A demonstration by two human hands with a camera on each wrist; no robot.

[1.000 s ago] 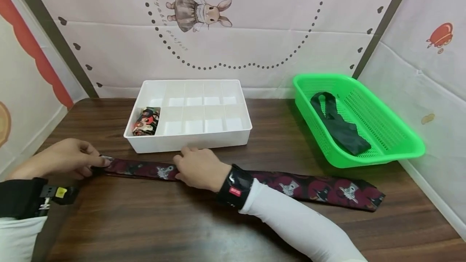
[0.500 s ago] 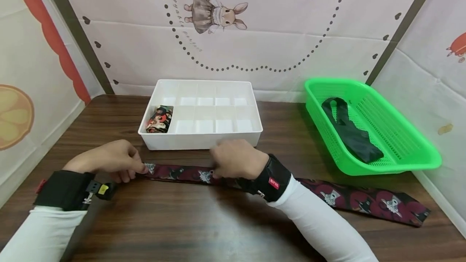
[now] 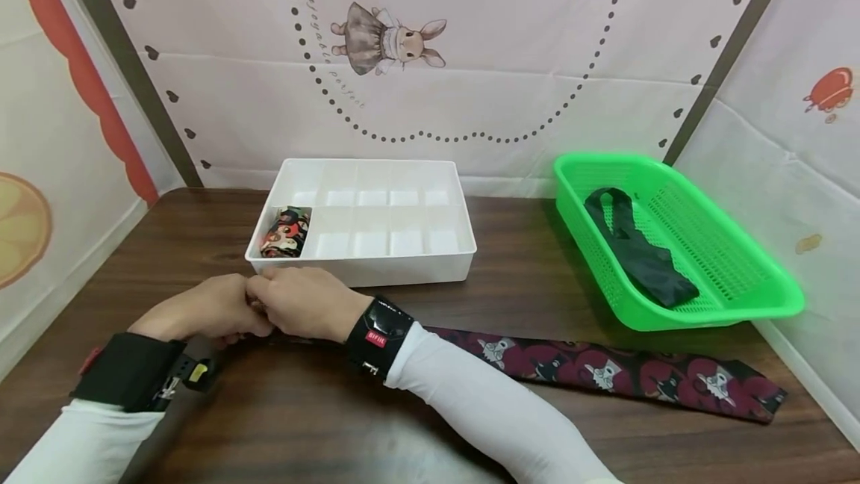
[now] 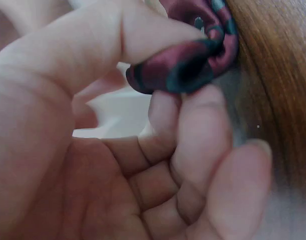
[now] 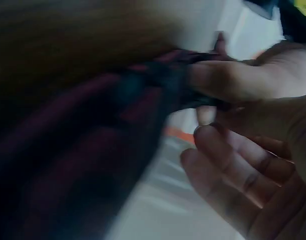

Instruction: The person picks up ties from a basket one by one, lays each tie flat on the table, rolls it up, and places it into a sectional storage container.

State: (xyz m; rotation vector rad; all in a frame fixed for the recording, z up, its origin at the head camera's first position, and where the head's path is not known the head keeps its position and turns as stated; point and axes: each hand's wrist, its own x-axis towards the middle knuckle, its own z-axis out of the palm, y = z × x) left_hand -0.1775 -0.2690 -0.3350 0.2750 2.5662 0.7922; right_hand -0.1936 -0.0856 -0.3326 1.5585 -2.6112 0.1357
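Observation:
A long maroon necktie with a cartoon print lies across the wooden table, its wide end pointing right. At its narrow end, my left hand pinches the fabric between thumb and fingertips. In the left wrist view, that part of the tie is curled into a small loop. My right hand meets the left one in front of the white box. Thumb and finger of the right hand pinch the tie in the right wrist view, which is blurred. Both hands and the right forearm hide part of the strip.
Just behind the hands stands a white divided box, a rolled colourful cloth in its front left compartment. A green basket at the right holds a black strip of cloth. Printed cloth walls enclose the table.
My right hand has slid left along the tie, from its middle to the left hand. The left hand still holds the narrow end, now curled over. The head view has shifted slightly.

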